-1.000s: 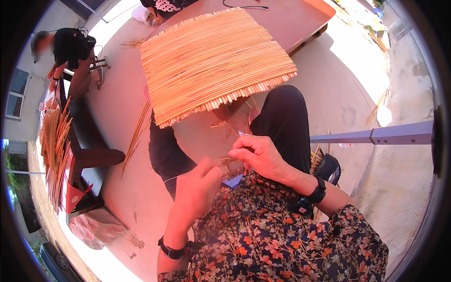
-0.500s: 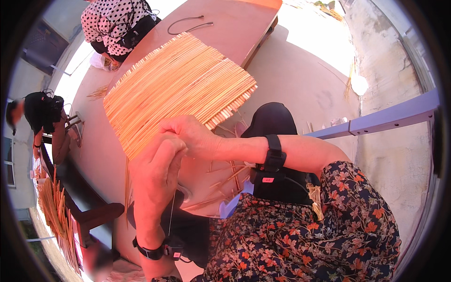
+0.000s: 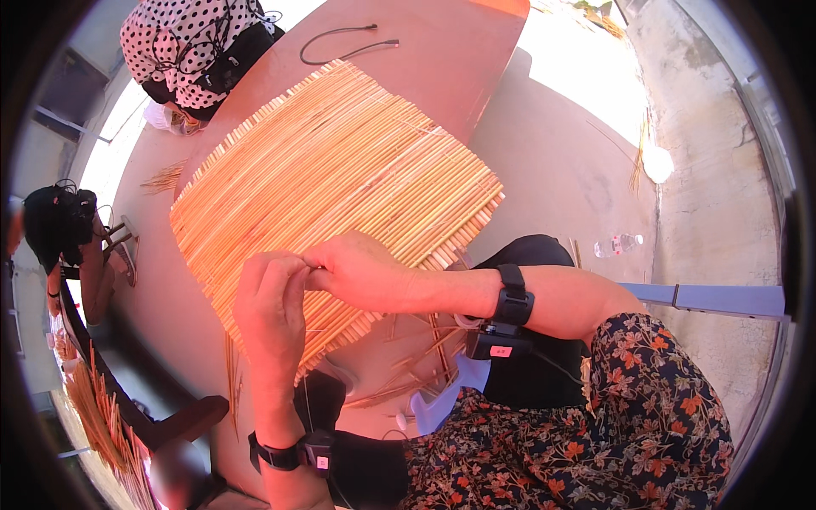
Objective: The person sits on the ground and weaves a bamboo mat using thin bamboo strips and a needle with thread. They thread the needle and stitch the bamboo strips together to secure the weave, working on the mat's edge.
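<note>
A pale floor spreads under everything, with a stained wall rising along the right side. At the far side stands a broad, reddish-brown table. The mat, made of thin straw-coloured stalks laid side by side, fills the middle of the scene; its far part overlaps the table in view, though I cannot tell whether it rests there, and its near edge reaches toward the wearer's dark-clad knees. The wearer's floral garment takes up the near right. A co-worker in a polka-dot top bends at the far left, and a person in black is at the left beyond a dark bench. A heap of loose stalks lies along the near left.

Both hands are over the near left part of the mat, fingertips meeting. The left hand has its fingers bent and pressed together; the right hand is curled, thumb and forefinger closed against the left fingertips. What they pinch, if anything, is too small to tell. A clear bottle lies on the floor to the right, a dark cable curves on the table, black straps circle both wrists, and a fine thread hangs beside the left wrist.
</note>
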